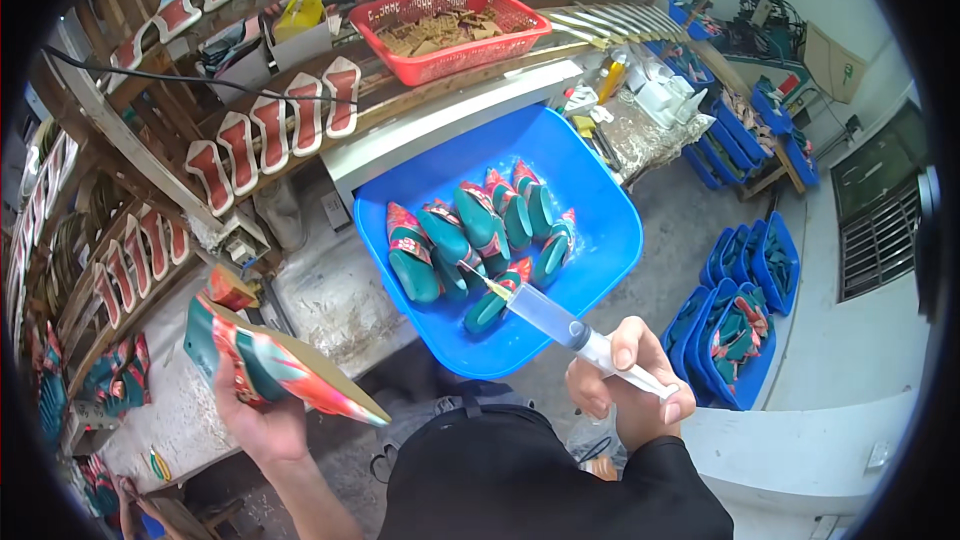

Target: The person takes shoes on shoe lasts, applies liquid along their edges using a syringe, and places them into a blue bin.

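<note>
My left hand (pixel 262 422) is wrapped round a pointed green shoe (pixel 268 365) with red floral patterning. It is held tilted, its tan sole edge toward the right and its toe pointing down to the right. In my right hand (pixel 632 375) is a clear plastic syringe (pixel 548 317), gripped near the plunger end, with its thin needle pointing up and left. The syringe tip is over a blue tub (pixel 603 275), apart from the held shoe. Several similar green and red shoes (pixel 484 220) lie together inside the tub.
Behind the tub, a red basket (pixel 440 62) of small tan pieces stands on a wooden rack. Red and white shoe-shaped parts (pixel 270 130) line the rack. A worn workbench (pixel 330 305) is at left. More blue bins (pixel 752 385) stand at right. Another person's hand (pixel 128 505) shows lower left.
</note>
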`<state>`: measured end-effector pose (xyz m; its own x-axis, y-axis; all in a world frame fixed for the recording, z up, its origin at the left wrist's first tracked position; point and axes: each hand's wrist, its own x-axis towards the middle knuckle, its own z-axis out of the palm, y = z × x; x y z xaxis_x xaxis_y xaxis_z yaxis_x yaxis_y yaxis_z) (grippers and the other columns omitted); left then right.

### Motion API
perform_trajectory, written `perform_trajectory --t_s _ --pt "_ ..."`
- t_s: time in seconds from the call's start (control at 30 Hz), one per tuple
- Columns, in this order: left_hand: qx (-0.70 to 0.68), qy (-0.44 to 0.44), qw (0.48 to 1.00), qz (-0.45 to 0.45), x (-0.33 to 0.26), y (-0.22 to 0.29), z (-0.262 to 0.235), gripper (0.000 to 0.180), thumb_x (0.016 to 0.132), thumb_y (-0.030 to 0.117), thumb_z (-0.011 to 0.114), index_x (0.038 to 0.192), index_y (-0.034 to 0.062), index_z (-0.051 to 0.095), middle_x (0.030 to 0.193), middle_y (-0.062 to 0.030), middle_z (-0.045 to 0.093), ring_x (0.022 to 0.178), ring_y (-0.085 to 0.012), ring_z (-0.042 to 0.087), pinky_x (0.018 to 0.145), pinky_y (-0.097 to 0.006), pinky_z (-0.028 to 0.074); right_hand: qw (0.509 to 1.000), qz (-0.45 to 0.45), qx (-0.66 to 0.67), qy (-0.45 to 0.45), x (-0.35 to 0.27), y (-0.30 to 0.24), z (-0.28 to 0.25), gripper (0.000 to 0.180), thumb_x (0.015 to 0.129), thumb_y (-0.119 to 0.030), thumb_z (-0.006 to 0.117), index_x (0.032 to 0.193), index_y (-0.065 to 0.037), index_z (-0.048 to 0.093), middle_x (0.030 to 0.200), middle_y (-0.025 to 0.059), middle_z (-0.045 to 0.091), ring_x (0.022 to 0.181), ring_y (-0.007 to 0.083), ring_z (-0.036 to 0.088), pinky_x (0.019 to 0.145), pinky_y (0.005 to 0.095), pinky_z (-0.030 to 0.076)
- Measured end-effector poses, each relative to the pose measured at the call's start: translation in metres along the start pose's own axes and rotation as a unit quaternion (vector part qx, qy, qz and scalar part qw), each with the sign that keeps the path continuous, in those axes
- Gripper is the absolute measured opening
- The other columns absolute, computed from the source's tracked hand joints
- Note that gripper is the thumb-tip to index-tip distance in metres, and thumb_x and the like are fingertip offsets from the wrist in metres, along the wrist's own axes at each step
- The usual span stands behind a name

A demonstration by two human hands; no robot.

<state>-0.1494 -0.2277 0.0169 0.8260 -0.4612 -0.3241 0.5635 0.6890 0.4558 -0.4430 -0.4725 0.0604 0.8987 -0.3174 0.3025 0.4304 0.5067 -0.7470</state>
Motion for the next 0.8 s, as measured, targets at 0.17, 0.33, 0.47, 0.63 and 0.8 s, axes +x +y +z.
perform_trajectory --t_s 0.17,0.33,0.47,0.63,0.8 --pt "0.07 -0.031 0.997 0.023 -0.014 -0.018 0.004 0.055 0.085 0.019 0.067 0.134 -0.0021 0.054 0.123 -0.016 0.065 0.112 -0.0303 0.063 0.103 -0.047 0.049 1.0 -0.018 -0.008 -0.017 0.011 0.017 -0.007 0.071 0.072 -0.036 0.08 0.128 -0.009 0.046 0.097 0.0182 0.06 0.086 0.0237 0.061 0.075 0.033 0.049" --pt "0.128 -0.123 0.984 -0.01 -0.03 -0.01 -0.007 0.063 0.078 0.013 0.07 0.135 -0.0052 0.051 0.124 -0.0164 0.064 0.114 -0.0313 0.063 0.101 -0.047 0.05 0.999 -0.029 -0.006 -0.034 0.023 0.026 -0.001 0.07 0.076 -0.031 0.076 0.131 -0.005 0.043 0.105 0.021 0.061 0.103 0.0334 0.064 0.093 0.0453 0.051" --pt "0.158 -0.14 0.977 0.012 -0.032 -0.002 -0.021 0.072 0.069 0.008 0.073 0.137 -0.0024 0.05 0.126 -0.014 0.062 0.113 -0.0307 0.063 0.099 -0.047 0.052 0.997 -0.046 -0.031 -0.046 0.032 0.032 0.007 0.069 0.076 -0.032 0.076 0.131 -0.005 0.043 0.106 0.0216 0.062 0.106 0.0346 0.065 0.094 0.0454 0.051" --pt "0.201 -0.166 0.964 0.057 -0.033 0.022 -0.027 0.083 0.062 0.003 0.076 0.14 0.0003 0.047 0.128 -0.0112 0.06 0.12 -0.0292 0.059 0.105 -0.045 0.046 0.997 -0.036 -0.045 -0.043 0.043 0.047 0.029 0.07 0.077 -0.034 0.076 0.132 -0.005 0.042 0.107 0.0219 0.062 0.108 0.0358 0.064 0.095 0.046 0.051" --pt "0.186 -0.138 0.968 0.101 -0.035 0.05 -0.051 0.086 0.061 0.003 0.081 0.14 -0.0022 0.047 0.12 -0.0118 0.061 0.107 -0.0253 0.062 0.095 -0.04 0.05 0.998 -0.019 -0.051 -0.045 0.058 0.067 0.06 0.071 0.077 -0.034 0.077 0.132 -0.005 0.042 0.108 0.0226 0.062 0.108 0.0367 0.064 0.096 0.0474 0.05"
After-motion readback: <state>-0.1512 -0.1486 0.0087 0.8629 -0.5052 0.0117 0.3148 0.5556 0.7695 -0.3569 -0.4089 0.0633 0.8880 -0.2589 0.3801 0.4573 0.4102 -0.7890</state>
